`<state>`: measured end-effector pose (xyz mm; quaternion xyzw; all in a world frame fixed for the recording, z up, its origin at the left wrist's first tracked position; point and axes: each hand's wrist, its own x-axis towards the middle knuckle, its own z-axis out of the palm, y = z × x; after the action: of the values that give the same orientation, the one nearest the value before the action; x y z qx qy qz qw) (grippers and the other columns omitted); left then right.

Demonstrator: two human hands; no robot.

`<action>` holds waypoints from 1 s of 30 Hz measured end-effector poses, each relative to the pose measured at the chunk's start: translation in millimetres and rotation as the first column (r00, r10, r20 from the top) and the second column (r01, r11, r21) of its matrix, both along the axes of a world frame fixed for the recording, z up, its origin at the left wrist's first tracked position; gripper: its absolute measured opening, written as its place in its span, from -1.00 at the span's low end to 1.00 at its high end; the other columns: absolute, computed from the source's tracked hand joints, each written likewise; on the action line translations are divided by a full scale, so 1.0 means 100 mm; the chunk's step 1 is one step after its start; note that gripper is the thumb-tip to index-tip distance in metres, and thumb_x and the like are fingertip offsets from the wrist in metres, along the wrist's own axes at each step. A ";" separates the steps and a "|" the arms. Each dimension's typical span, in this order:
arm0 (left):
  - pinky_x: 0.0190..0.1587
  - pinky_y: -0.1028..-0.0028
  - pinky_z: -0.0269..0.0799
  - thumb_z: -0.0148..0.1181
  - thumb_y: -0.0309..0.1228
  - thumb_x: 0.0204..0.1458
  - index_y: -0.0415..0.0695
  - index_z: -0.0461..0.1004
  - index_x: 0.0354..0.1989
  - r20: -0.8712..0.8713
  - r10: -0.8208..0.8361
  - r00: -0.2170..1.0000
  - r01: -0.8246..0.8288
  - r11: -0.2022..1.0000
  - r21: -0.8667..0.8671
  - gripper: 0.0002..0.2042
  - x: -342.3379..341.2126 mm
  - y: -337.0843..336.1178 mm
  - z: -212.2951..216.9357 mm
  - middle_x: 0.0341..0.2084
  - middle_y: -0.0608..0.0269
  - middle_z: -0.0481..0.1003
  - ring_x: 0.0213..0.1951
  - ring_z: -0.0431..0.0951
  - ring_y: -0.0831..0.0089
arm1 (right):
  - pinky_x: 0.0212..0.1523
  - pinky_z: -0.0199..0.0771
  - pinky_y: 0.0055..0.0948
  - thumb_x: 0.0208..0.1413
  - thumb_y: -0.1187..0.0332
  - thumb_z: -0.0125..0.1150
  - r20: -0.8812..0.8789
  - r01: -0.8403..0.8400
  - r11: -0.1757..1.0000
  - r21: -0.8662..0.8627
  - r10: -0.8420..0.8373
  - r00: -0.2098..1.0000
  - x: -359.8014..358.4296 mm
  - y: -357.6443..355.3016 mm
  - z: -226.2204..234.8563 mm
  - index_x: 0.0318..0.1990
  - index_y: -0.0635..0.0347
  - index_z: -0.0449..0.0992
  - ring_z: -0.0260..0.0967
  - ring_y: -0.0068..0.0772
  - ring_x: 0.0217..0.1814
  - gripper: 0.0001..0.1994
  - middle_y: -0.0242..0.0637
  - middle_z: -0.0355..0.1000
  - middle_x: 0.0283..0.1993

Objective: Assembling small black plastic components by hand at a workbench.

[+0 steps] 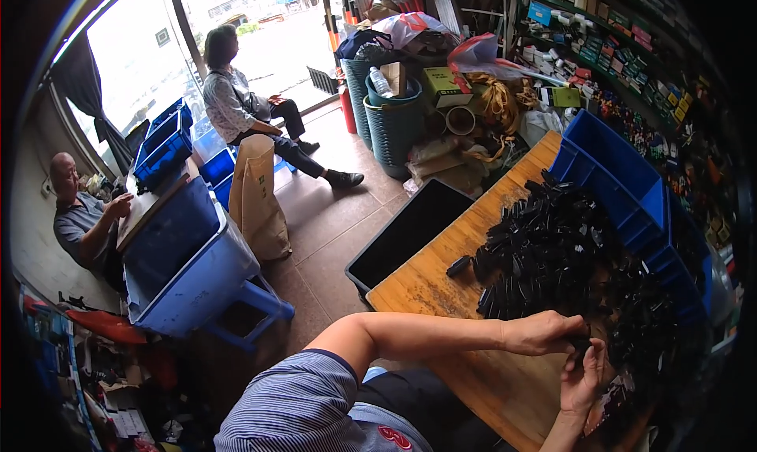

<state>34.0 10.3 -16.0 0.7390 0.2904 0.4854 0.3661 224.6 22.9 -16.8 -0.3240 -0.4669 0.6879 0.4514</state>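
Note:
A big heap of small black plastic parts (564, 255) lies on a wooden table (430, 282). My left hand (544, 332) reaches across from the left and closes on a black part (582, 345) at the heap's near edge. My right hand (582, 379) comes up from below and holds the same black part, fingers curled around it. Both hands meet over the table's near right side. One stray black part (458, 265) lies alone to the left of the heap.
Blue plastic crates (611, 164) stand behind the heap. A black bin (410, 231) sits on the floor left of the table. Two people sit at the left, near blue bins (185, 267) and a brown paper sack (259, 196). Shelves of goods line the right wall.

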 end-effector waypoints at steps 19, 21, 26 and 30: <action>-0.21 0.59 0.32 -0.03 -0.05 0.11 -0.19 0.22 0.04 0.255 -0.083 0.963 0.225 0.768 -0.600 -0.52 0.06 -0.08 0.07 -0.38 0.33 0.35 -0.36 0.38 0.58 | -0.17 0.29 -0.61 0.05 -0.05 0.11 0.039 -0.186 0.978 0.093 0.183 0.982 -0.21 0.01 -0.08 0.07 0.21 0.18 0.24 -0.61 -0.17 -0.40 -0.37 0.28 -0.13; -0.26 0.55 0.35 -0.01 -0.01 0.08 -0.23 0.19 0.05 0.256 -0.145 0.956 0.271 0.770 -0.577 -0.45 0.04 -0.05 0.05 -0.38 0.31 0.34 -0.40 0.37 0.54 | -0.16 0.30 -0.60 0.06 -0.04 0.10 0.114 -0.188 0.966 0.177 0.170 0.979 -0.20 0.01 -0.08 0.07 0.24 0.18 0.24 -0.61 -0.12 -0.41 -0.33 0.28 -0.10; -0.67 0.62 0.18 -0.14 -0.12 0.17 -0.21 0.32 -0.08 0.461 0.071 0.885 0.282 0.705 -0.651 -0.62 -0.20 0.05 0.23 -0.66 0.39 0.22 -0.71 0.14 0.62 | -0.24 0.31 -0.55 0.09 0.08 0.11 0.389 0.194 0.803 0.563 -0.465 0.796 0.03 0.44 -0.19 -0.07 0.27 0.35 0.27 -0.54 -0.23 -0.57 -0.33 0.34 -0.23; -0.56 0.58 0.25 -0.07 -0.20 0.15 -0.19 0.33 -0.12 0.514 0.204 0.833 0.173 0.786 -0.593 -0.69 -0.33 0.11 0.30 -0.65 0.38 0.23 -0.65 0.18 0.59 | -0.25 0.37 -0.47 -0.03 0.39 0.19 0.522 -0.199 0.483 0.853 -0.775 0.357 0.05 0.56 -0.43 -0.20 0.28 0.41 0.37 -0.31 -0.29 -0.76 -0.20 0.39 -0.27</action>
<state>1.4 21.2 13.8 0.4029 0.3205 0.5584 0.6505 229.4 79.2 -59.3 -0.4726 -0.8055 -0.0131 0.3573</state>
